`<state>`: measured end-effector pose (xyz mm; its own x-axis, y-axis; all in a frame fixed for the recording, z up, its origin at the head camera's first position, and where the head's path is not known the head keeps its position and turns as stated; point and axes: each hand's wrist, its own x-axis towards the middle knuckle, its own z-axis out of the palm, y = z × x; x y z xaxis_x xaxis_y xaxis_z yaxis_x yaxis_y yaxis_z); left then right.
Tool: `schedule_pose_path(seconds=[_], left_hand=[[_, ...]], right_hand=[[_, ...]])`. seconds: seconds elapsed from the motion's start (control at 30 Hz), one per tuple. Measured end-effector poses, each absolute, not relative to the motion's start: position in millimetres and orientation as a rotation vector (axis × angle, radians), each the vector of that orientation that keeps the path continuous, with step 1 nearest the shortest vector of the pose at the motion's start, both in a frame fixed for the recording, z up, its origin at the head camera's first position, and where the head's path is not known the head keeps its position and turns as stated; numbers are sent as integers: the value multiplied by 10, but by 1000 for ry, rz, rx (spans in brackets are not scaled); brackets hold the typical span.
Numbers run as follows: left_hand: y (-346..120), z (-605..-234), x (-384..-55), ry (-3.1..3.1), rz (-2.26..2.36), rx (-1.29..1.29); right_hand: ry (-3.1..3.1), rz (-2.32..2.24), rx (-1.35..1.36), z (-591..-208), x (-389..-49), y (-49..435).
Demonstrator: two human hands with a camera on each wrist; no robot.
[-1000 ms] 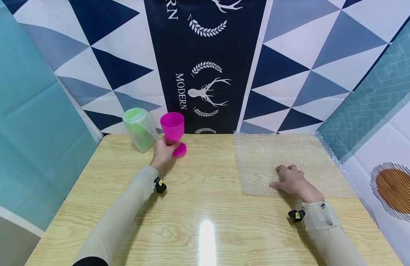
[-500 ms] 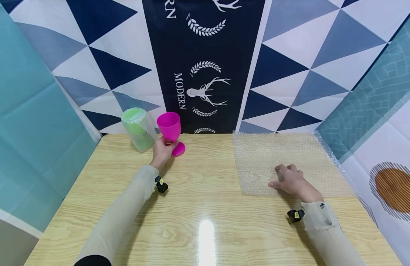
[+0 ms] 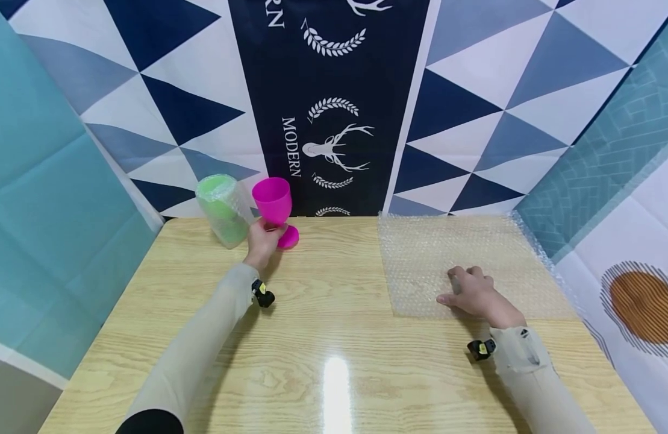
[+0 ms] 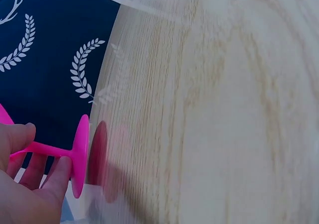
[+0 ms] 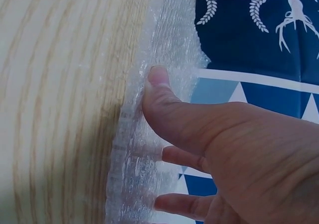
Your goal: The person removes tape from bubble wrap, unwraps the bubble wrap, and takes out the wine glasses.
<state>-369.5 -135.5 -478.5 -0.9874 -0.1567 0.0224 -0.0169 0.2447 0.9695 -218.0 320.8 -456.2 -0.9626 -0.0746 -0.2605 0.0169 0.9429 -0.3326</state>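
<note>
Lifted slightly since a second ago, the pink goblet (image 3: pixel 272 202) is now a little higher in the head view, together with the left hand (image 3: pixel 262 244), while the right hand lies much as it did. The goblet is near the back left of the table (image 3: pixel 290 325), bowl up, and the left wrist view shows its round base (image 4: pixel 80 157) just clear of the wood, with a pink reflection beside it. The left hand pinches the goblet by its stem, thumb and fingers closed round it. Just left of it stands a green object wrapped in bubble wrap (image 3: pixel 225 208). Well to the right, a flat bubble wrap sheet (image 3: pixel 420 265) lies along the back edge. Over its front part is the right hand (image 3: pixel 476 296), thumb and fingers apart in a loose curve; from these angles I cannot tell how firmly it presses. Both arms wear pale sleeves (image 3: pixel 187 349), each with a small black camera (image 3: pixel 264 295) at the wrist. Behind the table hangs a dark panel (image 3: pixel 334 72) with white deer and laurel prints, flanked by blue and white triangles (image 3: pixel 474 108).
</note>
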Motion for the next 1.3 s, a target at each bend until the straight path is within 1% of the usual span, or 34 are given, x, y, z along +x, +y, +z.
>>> schedule_pose_path(seconds=[0.17, 0.8, 1.3], left_hand=[[-1336, -4782, -3737, -2403, -1825, 157], [-1364, -4680, -3851, -2357, -1955, 196], [-1398, -4791, -3901, -2362, -1900, 214]], right_hand=[[2825, -484, -34, -4581, -2190, 3222], [2842, -498, -36, -4558, -2176, 3210], [2837, -485, -27, -4568, -2173, 3197]])
